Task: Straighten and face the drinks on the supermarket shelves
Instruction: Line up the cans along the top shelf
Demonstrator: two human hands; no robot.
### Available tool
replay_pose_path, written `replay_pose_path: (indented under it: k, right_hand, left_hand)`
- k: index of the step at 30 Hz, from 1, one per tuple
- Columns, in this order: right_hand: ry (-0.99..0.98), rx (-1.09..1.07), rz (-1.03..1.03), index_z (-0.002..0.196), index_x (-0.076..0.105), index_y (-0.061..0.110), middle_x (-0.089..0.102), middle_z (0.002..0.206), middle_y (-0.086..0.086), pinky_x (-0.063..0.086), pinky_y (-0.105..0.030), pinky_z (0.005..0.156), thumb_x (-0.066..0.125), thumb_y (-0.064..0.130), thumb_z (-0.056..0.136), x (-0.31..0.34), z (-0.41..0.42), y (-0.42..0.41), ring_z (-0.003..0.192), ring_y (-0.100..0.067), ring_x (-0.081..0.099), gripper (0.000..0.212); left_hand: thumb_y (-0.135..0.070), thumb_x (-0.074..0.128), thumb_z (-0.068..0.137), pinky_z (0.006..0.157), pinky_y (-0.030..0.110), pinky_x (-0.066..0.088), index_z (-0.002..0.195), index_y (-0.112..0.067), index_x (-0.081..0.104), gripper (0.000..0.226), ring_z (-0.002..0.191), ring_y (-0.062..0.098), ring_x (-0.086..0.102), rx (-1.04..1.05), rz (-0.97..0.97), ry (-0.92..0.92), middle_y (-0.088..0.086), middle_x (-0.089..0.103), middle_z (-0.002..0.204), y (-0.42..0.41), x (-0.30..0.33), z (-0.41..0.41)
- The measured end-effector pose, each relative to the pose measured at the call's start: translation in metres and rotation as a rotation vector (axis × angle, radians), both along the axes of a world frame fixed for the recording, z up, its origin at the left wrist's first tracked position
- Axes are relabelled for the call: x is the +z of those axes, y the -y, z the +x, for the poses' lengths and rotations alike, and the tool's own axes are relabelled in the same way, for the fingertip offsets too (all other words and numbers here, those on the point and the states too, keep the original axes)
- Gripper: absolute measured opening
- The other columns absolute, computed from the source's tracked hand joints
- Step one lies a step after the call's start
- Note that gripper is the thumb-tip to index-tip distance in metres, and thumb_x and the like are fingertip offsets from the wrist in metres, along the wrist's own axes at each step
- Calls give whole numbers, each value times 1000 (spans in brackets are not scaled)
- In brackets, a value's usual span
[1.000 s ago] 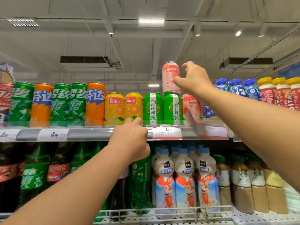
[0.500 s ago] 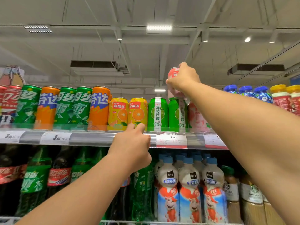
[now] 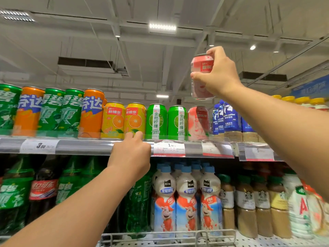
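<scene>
The fingers (image 3: 216,56) of your right hand (image 3: 219,75) curl around a pink can (image 3: 201,68), thumb low on the near side and the other fingers wrapped over the top and far side. You hold the can upright in the air, clear of the shelf, directly above another pink can (image 3: 198,123) that stands in the top row. Your left hand (image 3: 130,156) reaches to the front edge of the top shelf (image 3: 85,146); its fingers (image 3: 138,136) bend over the clear rail and hold nothing, their tips just in front of an orange-juice can (image 3: 134,118). Left of the standing pink can are two green cans (image 3: 156,121), then two yellow orange-juice cans, then taller green and orange cans. To its right stand blue coffee bottles (image 3: 229,116). Price tags (image 3: 169,148) hang along the shelf edge. On the shelf below stand dark and green soda bottles (image 3: 44,191), milk-drink bottles (image 3: 186,200) with a cartoon cow, and brown coffee bottles (image 3: 245,198).
</scene>
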State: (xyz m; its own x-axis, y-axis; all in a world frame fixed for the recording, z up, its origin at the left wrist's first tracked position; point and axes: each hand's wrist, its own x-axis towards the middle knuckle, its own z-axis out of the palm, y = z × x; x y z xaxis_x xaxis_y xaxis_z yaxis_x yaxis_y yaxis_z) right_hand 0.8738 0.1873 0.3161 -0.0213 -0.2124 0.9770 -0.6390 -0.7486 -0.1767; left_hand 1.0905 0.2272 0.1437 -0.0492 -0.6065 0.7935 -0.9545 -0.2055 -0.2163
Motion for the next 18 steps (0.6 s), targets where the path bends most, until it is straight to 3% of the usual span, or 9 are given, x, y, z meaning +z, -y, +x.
replay_pose_path:
  k: [4, 10, 18]
  right_hand:
    - [7, -67, 21, 126, 44, 21, 57, 119, -4, 48, -39, 90, 79, 36, 74, -15, -31, 1, 101, -23, 57, 65]
    - [39, -84, 96, 131, 41, 17, 56, 125, -8, 47, -41, 94, 78, 34, 78, -35, -51, 21, 108, -26, 55, 67]
    - [40, -95, 138, 131, 41, 16, 55, 123, -10, 43, -33, 84, 78, 34, 79, -54, -45, 47, 102, -23, 53, 67]
  left_hand:
    - [-14, 54, 82, 59, 37, 32, 97, -14, 64, 18, 90, 29, 42, 61, 10, 46, 6, 30, 89, 2, -4, -13]
    - [-15, 51, 82, 60, 38, 35, 99, -14, 64, 21, 94, 30, 44, 84, 36, 32, 6, 28, 91, 0, -4, -15]
    - [-15, 51, 83, 60, 37, 35, 98, -15, 64, 20, 93, 31, 43, 95, 39, 49, 5, 27, 91, 2, -6, -15]
